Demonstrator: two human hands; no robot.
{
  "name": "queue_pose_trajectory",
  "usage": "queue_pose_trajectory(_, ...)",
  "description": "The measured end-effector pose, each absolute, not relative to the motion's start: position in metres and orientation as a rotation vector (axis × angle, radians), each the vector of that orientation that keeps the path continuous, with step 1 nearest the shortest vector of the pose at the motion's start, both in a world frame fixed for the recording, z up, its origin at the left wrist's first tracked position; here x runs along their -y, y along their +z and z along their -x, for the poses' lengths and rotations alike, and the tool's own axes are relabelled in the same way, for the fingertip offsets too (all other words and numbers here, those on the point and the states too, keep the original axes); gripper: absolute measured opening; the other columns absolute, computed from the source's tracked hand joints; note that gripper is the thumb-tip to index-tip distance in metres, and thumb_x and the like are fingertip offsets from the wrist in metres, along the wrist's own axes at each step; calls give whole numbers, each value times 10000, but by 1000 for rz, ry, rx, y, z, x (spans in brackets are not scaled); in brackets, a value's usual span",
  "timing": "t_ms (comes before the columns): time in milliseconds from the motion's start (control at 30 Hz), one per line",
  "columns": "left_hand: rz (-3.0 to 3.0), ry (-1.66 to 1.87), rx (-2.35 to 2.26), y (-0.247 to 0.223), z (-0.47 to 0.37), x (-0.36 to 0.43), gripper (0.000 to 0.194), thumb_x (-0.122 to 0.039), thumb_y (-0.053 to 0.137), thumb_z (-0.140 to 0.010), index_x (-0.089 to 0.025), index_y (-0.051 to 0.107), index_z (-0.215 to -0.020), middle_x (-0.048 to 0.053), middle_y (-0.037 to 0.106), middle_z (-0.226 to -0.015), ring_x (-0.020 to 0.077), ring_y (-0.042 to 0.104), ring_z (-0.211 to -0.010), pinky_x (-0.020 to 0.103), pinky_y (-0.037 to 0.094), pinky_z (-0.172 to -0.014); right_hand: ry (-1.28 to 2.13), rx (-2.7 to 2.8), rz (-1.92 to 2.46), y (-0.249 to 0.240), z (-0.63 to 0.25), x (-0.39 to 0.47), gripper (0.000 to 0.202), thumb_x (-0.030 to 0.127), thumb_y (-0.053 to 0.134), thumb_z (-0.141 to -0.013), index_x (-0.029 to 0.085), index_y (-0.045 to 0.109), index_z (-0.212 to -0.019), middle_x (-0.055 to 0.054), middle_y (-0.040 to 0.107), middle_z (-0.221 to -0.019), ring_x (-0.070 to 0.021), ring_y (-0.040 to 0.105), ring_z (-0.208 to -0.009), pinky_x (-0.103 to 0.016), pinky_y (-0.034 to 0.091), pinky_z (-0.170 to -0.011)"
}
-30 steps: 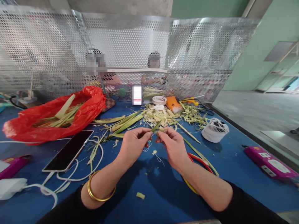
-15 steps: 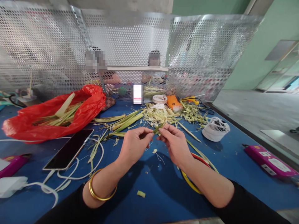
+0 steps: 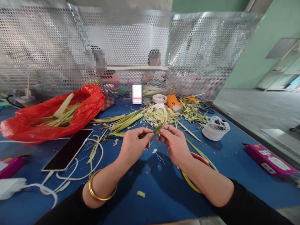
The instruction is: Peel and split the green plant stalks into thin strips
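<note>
Blue tabletop (image 3: pixel 168 195) beneath green leaf strip (image 3: pixel 158 128), aslant between left hand (image 3: pixel 134 145) and right hand (image 3: pixel 175 144), apparently in both pinches.

left hand grip (image 3: pixel 134 146) + right hand grip (image 3: pixel 175 145): 2 | held leaf piece (image 3: pixel 158 128): at least 1 | table (image 3: pixel 168 200): 1 | red bag (image 3: pixel 85 117): 1 | black-screened phone (image 3: pixel 67 150): 1 | charger (image 3: pixel 11 188): 1 | purple packs (image 3: pixel 270 161): 2 | gold bangle (image 3: pixel 99 198): 1 | tape roll (image 3: pixel 159 100): 1 | orange packet (image 3: pixel 172 101): 1 | cord spool (image 3: pixel 214 132): 1 | people (image 3: pixel 111 77) behind mesh (image 3: pixel 199 40): 2 | heaped leaf scraps (image 3: pixel 154 116): uncountable
</note>
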State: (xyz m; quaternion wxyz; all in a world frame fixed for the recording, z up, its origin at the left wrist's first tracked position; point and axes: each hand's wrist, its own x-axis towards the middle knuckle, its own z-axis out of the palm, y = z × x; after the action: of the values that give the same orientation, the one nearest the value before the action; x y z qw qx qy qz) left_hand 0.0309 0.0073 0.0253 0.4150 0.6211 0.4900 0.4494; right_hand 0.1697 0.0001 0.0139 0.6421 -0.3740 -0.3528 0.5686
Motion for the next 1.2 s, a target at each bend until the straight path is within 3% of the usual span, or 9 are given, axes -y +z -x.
queue_pose_trajectory(567,-1325,1141,-1226,33,-36,-5,132,-270,671,-724,-150,684,-777,-24,604,-561,61,475,-422,173,350,-395,1372,747,854,11,-169,-2,222,270,742,-631,185,546,-573,67,442,-506,-87,417,-519,-270,469,-622)
queue_pose_trajectory(733,-1277,1148,-1224,32,-30,-10,153,-294,681,-730,-149,689,-781,-14,626,-600,54,474,-435,168,342,-395,1429,1018,975,11,-173,-3,213,370,700,-712,177,611,-727,49,485,-608,-87,411,-547,-281,477,-647)
queue_pose_trajectory(800,-1252,1152,-1219,32,-27,-13,155,-290,687,-726,-149,689,-790,-12,629,-611,54,476,-441,170,350,-402,1305,1288,1078,10,-174,-1,202,361,626,-786,180,600,-701,38,490,-610,-106,439,-578,-265,441,-616)
queue_pose_trajectory(933,-1191,1105,-1167,33,-23,-16,168,-255,705,-706,-141,691,-829,-8,632,-622,55,483,-457,173,355,-420,741,1758,1181,7,-174,4,244,256,512,-876,189,515,-641,25,472,-617,-123,436,-609,-257,342,-576)
queue_pose_trajectory(1067,-1154,1065,-1096,35,-21,-19,197,-188,710,-674,-133,689,-861,0,654,-639,61,499,-489,184,396,-475,436,1891,1126,9,-174,11,239,200,479,-901,197,475,-662,10,447,-666,-134,434,-629,-269,350,-596)
queue_pose_trajectory(1200,-1303,1036,-1155,36,-21,-19,186,-187,686,-691,-124,694,-865,6,671,-671,74,510,-512,200,409,-496,402,1927,865,13,-174,15,141,178,477,-904,199,533,-776,-72,544,-959,-165,537,-825,-294,429,-716)
